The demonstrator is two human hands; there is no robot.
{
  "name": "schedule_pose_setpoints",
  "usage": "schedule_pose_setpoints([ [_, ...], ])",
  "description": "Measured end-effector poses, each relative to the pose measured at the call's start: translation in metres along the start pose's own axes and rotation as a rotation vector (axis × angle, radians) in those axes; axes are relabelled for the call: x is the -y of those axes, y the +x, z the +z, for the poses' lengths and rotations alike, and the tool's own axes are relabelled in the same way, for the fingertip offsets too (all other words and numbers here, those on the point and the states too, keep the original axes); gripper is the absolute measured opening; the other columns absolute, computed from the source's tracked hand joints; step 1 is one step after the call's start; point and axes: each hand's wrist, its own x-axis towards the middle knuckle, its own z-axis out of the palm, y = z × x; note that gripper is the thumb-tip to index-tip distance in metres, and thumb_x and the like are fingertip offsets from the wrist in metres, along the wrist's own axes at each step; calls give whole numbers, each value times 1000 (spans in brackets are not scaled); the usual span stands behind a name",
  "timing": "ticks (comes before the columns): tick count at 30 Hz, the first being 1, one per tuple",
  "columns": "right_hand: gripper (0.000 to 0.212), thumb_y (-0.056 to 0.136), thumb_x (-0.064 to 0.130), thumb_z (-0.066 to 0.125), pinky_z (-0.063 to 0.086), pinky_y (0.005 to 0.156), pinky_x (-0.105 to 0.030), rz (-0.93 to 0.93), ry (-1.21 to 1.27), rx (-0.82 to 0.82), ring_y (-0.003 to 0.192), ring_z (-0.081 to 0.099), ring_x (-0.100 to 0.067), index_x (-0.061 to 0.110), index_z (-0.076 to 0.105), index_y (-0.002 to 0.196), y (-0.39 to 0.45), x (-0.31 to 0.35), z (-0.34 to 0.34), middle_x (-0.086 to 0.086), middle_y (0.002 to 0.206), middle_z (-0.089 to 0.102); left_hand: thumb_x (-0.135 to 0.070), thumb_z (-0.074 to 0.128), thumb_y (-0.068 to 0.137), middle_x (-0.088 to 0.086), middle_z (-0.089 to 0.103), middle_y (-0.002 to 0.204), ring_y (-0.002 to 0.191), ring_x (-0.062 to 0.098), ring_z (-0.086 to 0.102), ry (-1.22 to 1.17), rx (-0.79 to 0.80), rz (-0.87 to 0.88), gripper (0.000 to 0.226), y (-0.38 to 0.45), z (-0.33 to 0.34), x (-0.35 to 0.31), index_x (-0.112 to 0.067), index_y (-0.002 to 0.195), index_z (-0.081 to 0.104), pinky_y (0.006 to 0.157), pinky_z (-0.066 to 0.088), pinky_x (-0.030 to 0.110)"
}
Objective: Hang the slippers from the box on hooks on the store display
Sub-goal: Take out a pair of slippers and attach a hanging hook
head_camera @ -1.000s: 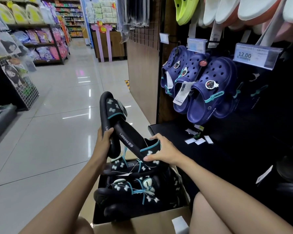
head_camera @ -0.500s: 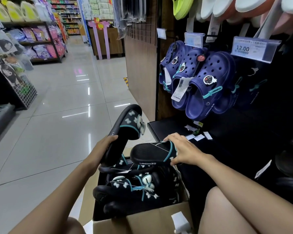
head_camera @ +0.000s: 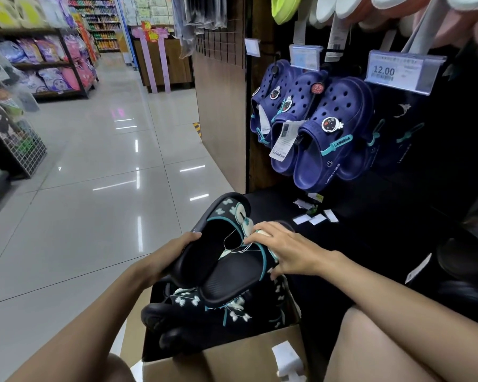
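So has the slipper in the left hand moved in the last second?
Yes. The slipper in the left hand has tipped down from upright and now lies against its partner, closer above the box.

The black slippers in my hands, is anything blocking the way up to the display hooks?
Nothing solid between. The left hand and right hand hold the black slippers below the display; the navy clogs already fill the nearest hooks.
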Motion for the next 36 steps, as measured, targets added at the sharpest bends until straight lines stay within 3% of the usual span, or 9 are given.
schedule_pose_setpoints([
  [6,91,61,25,92,48,75,-23,-48,-28,-2,136,26,-9,36,44,137,-2,0,-4,12,142,31,-21,43,104,18,71,108,91,22,71,218,-42,140,27,2,-16,6,-8,115,65,75,58,29],
  [11,93,61,26,91,50,87,-32,-117,-143,92,140,24,-17,33,41,139,6,4,7,5,147,30,-29,56,92,12,66,96,75,11,65,357,49,68,32,3,-21,18,-11,117,61,61,50,20],
  [14,93,64,26,90,45,91,-30,-160,-188,157,140,24,-19,32,39,142,10,3,15,2,148,29,-41,63,73,17,66,109,95,28,66,406,91,-41,56,6,-26,30,-11,121,60,86,53,46],
  [17,90,68,20,87,35,83,-24,-151,-165,205,138,24,-18,33,39,143,13,0,25,3,149,27,-47,64,72,12,67,118,115,31,62,413,125,-99,54,9,-29,40,-21,120,62,104,47,51],
  [24,101,64,14,88,51,91,-35,-6,62,181,142,15,-14,45,32,143,11,-13,32,11,151,17,-41,65,71,13,67,106,92,23,58,362,75,-128,65,12,-24,44,-8,127,56,85,45,44],
  [27,118,60,19,90,49,96,-37,62,128,150,139,20,-12,47,18,149,8,-18,36,14,152,16,-42,59,70,18,65,115,95,21,58,375,49,-96,53,14,-19,40,-18,118,63,84,45,39],
  [29,127,59,26,91,47,96,-36,151,178,119,131,31,-12,48,8,152,7,-22,37,12,149,18,-44,57,68,19,63,118,93,23,59,388,29,-75,50,18,-20,40,-23,112,64,83,48,40],
  [32,121,62,30,90,41,92,-27,231,282,140,106,45,-10,45,11,152,5,-27,36,7,140,32,-42,56,69,12,67,110,103,29,65,409,25,-44,42,25,-23,44,-26,107,66,95,52,51],
  [36,116,63,28,91,36,110,-25,250,529,253,128,49,-12,39,17,151,5,-29,41,4,150,36,-38,56,73,4,68,110,104,20,65,413,17,-20,35,24,-16,38,-33,106,66,91,55,39],
])
